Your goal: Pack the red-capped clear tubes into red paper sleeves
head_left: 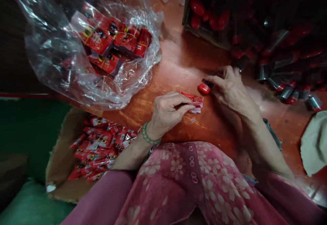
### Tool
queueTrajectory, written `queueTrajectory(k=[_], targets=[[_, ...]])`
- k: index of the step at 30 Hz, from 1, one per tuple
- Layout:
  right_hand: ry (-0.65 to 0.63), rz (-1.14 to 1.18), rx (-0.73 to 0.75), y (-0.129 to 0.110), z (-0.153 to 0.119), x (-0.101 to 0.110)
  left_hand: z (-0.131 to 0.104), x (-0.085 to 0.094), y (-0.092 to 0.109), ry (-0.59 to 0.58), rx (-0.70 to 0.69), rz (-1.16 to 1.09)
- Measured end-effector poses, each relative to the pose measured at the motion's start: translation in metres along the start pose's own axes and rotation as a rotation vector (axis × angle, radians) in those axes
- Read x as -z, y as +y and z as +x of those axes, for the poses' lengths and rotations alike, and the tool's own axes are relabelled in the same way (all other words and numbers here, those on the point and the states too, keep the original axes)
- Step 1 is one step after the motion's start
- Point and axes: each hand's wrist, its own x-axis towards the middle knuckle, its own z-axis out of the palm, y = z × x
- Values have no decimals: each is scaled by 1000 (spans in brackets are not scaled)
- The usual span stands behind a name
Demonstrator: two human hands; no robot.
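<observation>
My left hand (171, 108), with a beaded bracelet on its wrist, pinches a small red printed packet (196, 99) between thumb and fingers. The packet's pale edges stick out to the right, just above the brown tabletop. To its right, the fingers of my right hand (228, 88) close around a small cylinder (204, 88) with a rounded red end and a dark body. Part of that cylinder is hidden under the fingers, and the right hand is slightly blurred.
A clear plastic bag (122, 92) at upper left holds banded bundles of red packets (99, 41). Filled red packets (99, 146) lie in a cardboard box (58, 160) at lower left. Several red-ended cylinders (287, 90) are heaped at right. A pale cloth-like thing (315, 143) lies at the right edge.
</observation>
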Motion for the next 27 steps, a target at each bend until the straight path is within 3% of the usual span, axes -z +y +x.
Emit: queueTrajectory(k=[4,10,13,18,27], targets=[[22,108,44,5,6,-4,-1,4,2,40,62,-115],[111,742,-2,-6,-27,5,-5,10,1,6,275,-242],[78,890,10,-18,-42,14,-6,12,1,-12,331,-261],[-36,815,118,-28,-40,26,-7,12,2,-32,215,-195],[-288,564,198,-21,-34,36,-13,9,-1,-119,-62,9]])
